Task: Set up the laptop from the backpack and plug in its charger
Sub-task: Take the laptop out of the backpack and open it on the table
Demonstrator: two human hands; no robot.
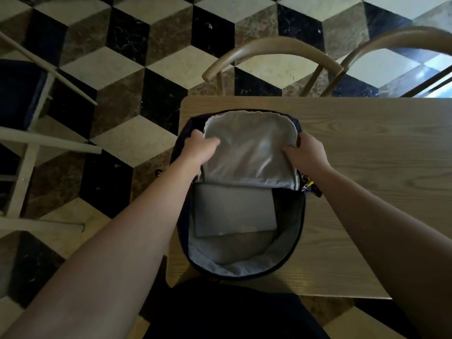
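A dark backpack (299,231) lies flat on the left end of the wooden table (367,148), unzipped, its grey-lined front flap (249,148) folded back away from me. A grey closed laptop (234,209) rests inside the open main compartment, partly tucked under the flap. My left hand (199,148) grips the flap's left edge and my right hand (305,152) grips its right edge. No charger shows.
Two curved wooden chair backs (269,48) stand behind the table's far edge. A white-framed chair with a dark cushion (22,94) stands on the patterned tile floor at left. Bare tabletop stretches to the right of the backpack.
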